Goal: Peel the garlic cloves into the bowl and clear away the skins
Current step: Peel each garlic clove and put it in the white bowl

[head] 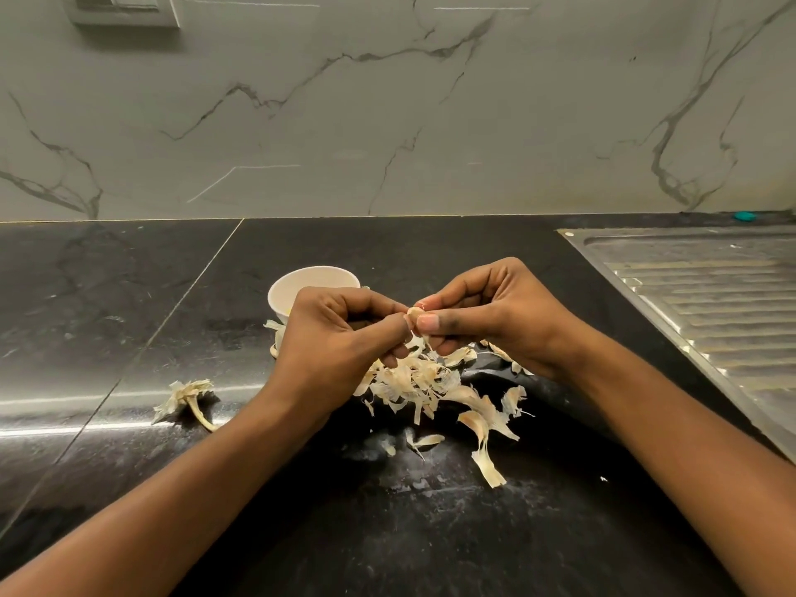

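Note:
A small garlic clove (pixel 415 313) is pinched between the fingertips of both hands above the counter. My left hand (pixel 340 333) curls its fingers round the clove's left side. My right hand (pixel 482 312) pinches it from the right with thumb and forefinger. A white bowl (pixel 297 286) stands just behind my left hand, partly hidden by it. A heap of dry garlic skins (pixel 413 381) lies on the black counter under the hands, with loose strips (pixel 486 463) trailing toward me.
A garlic stem with papery husk (pixel 189 398) lies left of the heap. A steel sink drainboard (pixel 706 295) fills the right side. A marble backsplash rises behind, with a wall socket (pixel 129 6) at top left and a teal cap (pixel 744 216) at the back right.

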The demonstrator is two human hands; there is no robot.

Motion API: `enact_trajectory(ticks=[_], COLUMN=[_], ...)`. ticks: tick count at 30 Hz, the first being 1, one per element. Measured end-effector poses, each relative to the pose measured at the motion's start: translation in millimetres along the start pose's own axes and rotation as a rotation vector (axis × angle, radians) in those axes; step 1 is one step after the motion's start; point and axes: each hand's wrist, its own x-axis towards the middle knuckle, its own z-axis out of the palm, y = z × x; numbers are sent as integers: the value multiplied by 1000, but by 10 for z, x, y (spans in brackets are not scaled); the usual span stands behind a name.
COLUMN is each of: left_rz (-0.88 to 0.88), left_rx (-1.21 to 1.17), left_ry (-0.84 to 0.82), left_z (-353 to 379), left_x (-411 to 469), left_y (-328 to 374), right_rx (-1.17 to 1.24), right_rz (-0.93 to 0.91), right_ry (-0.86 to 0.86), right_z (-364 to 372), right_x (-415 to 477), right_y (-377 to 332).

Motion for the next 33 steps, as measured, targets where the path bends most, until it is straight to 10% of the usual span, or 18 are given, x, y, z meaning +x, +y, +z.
enact_trajectory(ticks=[33], left_rz=[101], left_rx=[1], left_ry=[86], left_z=[-8], left_x=[-22], left_y=[73], right_rx=[-29], right_rz=[-75], right_ry=[80], right_z=[160], right_x=[-43], right_y=[-96])
